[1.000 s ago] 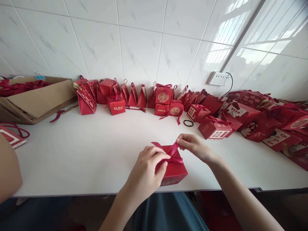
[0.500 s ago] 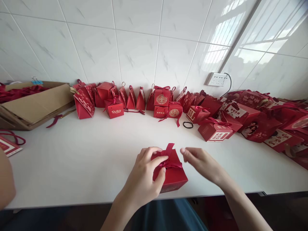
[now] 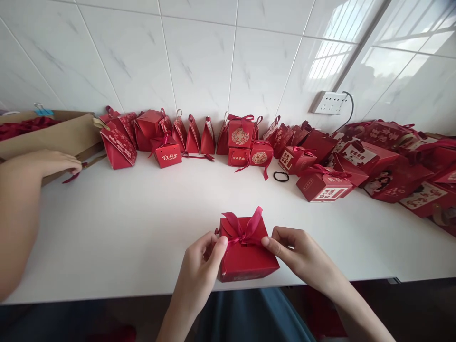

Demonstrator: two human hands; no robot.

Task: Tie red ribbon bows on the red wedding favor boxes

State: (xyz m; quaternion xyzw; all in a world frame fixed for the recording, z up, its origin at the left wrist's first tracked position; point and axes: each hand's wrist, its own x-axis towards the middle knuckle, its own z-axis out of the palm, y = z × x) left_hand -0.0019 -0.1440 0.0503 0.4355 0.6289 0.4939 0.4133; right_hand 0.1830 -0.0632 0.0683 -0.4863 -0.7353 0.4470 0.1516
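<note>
A red gift box sits at the front edge of the white table, with a dark pink ribbon bow tied on its top. My left hand is at the box's left side, thumb and fingers pinched on the left loop of the bow. On the right side, my right hand pinches the bow's right loop between thumb and curled fingers. Two ribbon tails stand up and spread apart above the knot.
Another person's hand reaches to a ribbon beside a cardboard box at the left. Several red boxes line the wall. More are piled right. A black band lies before them.
Both my hands have moved to the sides of the bow, which now shows fully with its tails spread. The other person's arm has reached forward at the left. The view has shifted slightly.
</note>
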